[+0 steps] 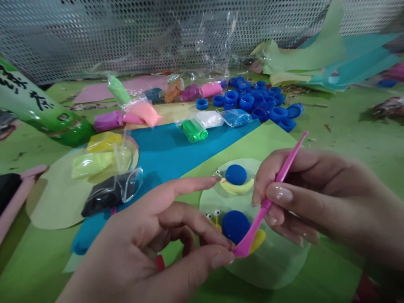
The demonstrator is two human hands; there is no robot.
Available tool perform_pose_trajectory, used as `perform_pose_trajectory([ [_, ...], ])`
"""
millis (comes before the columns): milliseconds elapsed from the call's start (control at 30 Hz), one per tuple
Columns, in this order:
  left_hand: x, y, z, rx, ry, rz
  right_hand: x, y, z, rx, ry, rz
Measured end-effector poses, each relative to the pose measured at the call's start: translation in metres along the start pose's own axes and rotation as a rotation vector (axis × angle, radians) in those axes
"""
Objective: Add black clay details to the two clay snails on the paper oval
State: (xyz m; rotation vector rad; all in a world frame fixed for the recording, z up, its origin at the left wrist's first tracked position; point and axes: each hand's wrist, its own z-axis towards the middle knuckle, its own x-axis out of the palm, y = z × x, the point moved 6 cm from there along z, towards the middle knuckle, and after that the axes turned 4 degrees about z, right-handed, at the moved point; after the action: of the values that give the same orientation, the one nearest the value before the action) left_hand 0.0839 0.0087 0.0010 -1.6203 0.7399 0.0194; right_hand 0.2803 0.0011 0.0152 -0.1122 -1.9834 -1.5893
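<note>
My right hand [293, 198] holds a pink clay modelling tool [285, 164] slantwise, its flat end pointing down and left. My left hand [176, 235] has thumb and a finger pinched right at that flat end, with the forefinger stretched out above. Anything small inside the pinch is hidden. Below the tool, a clay snail with a blue shell [235, 226] and yellow body lies on a pale green paper cutout [277, 269], partly covered by the tool and my left fingers. A second snail with a blue shell [236, 174] and pale yellow body lies farther back, near my left forefinger.
Wrapped clay packs, including a black one [105, 193] and a green one [193, 130], lie left and behind. Blue bottle caps [246, 101] are heaped at the back. A green bottle [47, 109] leans in at left. Behind stands a perforated metal panel [126, 38].
</note>
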Motion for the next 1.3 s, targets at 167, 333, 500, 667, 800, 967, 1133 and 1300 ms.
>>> perform_pose_trajectory([
  [167, 0.001, 0.002, 0.004, -0.018, -0.026, -0.041, 0.001, 0.001, 0.002, 0.011, -0.01, 0.013],
  [333, 0.004, -0.008, 0.012, -0.017, -0.074, -0.21, 0.001, 0.0, 0.005, 0.019, 0.004, 0.053],
  [500, 0.007, -0.008, 0.011, 0.004, -0.049, -0.171, 0.0, 0.003, 0.003, 0.007, -0.004, 0.024],
  [667, 0.006, -0.017, 0.015, 0.166, -0.047, -0.117, 0.001, 0.004, 0.004, 0.023, -0.001, 0.04],
  [800, 0.006, -0.028, 0.015, 0.247, -0.054, -0.101, 0.0, 0.003, 0.003, 0.018, 0.0, 0.035],
  [967, 0.006, -0.025, 0.007, 0.188, -0.057, -0.091, 0.0, 0.003, 0.002, 0.015, -0.009, 0.007],
  [1133, 0.003, -0.006, 0.007, 0.09, -0.011, 0.047, 0.0, 0.003, 0.007, 0.028, -0.002, 0.021],
  [1300, 0.004, 0.0, 0.003, -0.001, 0.014, 0.012, 0.0, 0.003, 0.006, 0.037, -0.006, 0.026],
])
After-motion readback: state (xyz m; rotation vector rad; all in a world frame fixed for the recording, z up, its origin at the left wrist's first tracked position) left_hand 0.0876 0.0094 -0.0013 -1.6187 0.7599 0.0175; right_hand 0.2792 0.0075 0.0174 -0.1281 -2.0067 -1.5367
